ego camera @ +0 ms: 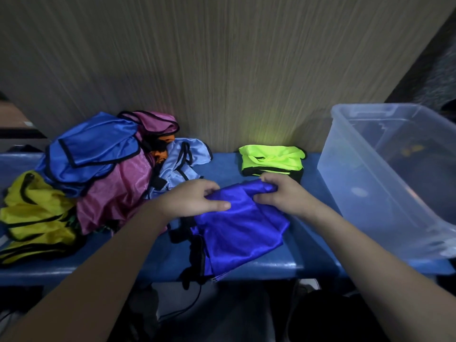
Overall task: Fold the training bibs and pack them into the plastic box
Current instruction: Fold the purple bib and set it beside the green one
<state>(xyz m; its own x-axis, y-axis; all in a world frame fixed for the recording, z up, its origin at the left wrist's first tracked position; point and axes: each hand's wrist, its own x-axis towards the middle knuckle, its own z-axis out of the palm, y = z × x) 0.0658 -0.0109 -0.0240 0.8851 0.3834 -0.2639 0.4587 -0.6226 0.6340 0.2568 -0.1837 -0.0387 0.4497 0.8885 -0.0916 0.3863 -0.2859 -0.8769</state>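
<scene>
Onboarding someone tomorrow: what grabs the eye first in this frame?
Both hands, left and right, grip the royal blue bib at centre on the blue bench. A heap of unfolded bibs sits left; a folded neon bib behind; the clear plastic box right.

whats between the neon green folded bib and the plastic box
Nothing lies there: in the head view, only a bare strip of the blue bench separates the neon green bib from the plastic box, with the wall behind.
</scene>
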